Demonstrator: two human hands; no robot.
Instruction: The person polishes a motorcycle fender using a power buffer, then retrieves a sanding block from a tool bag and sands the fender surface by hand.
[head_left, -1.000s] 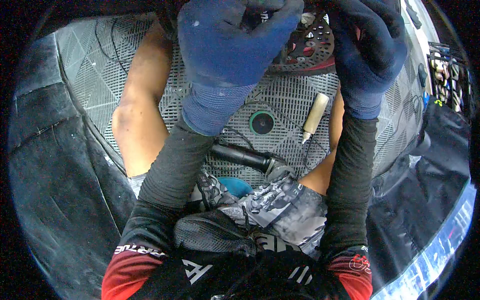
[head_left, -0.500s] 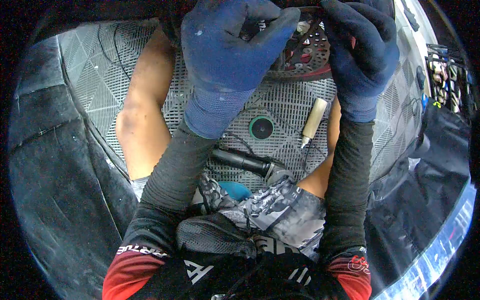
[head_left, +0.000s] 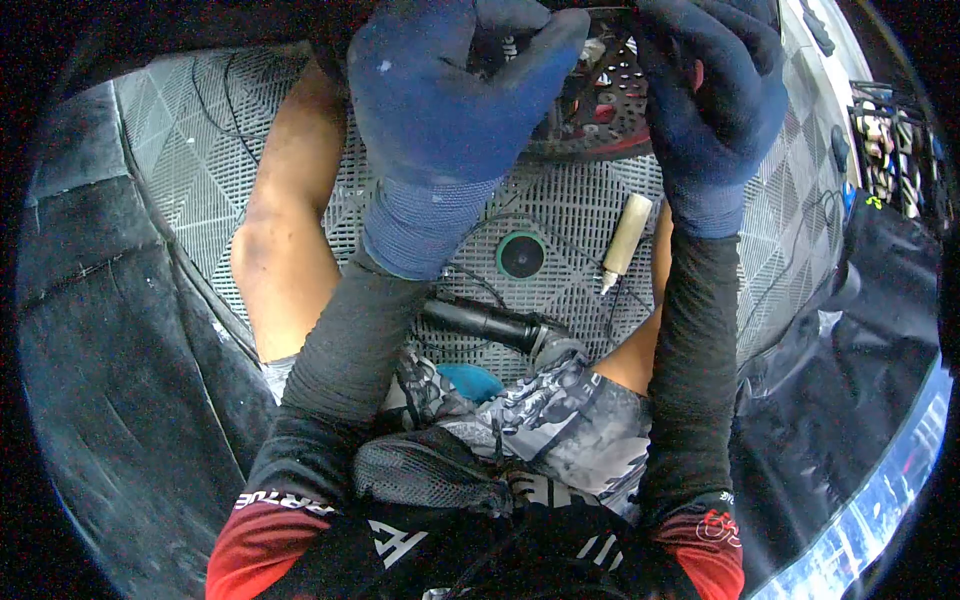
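Both my hands wear blue knit gloves with dark palms and are raised at the top of the view. My left hand (head_left: 440, 100) is curled, its thumb stretched toward the right; what its fingers close on is hidden at the frame edge. Opposite it, my right hand (head_left: 715, 90) is also closed, with a small reddish spot showing between its fingers. Between and behind them is a dark round part with a perforated disc (head_left: 615, 110) and red pieces, resembling a motorcycle wheel with its brake disc. I cannot tell whether either hand touches it.
On the grey grid floor (head_left: 390, 190) lie a green-rimmed round pad (head_left: 521, 256), a cream squeeze bottle (head_left: 627, 243) and a black power tool (head_left: 485, 322) with a cord. A blue round item (head_left: 470, 381) sits by my shorts. Black sheeting (head_left: 830, 400) lies at right.
Both hands have shifted slightly left, with their fingers still curled. The pad, bottle and power tool stay where they were on the floor.
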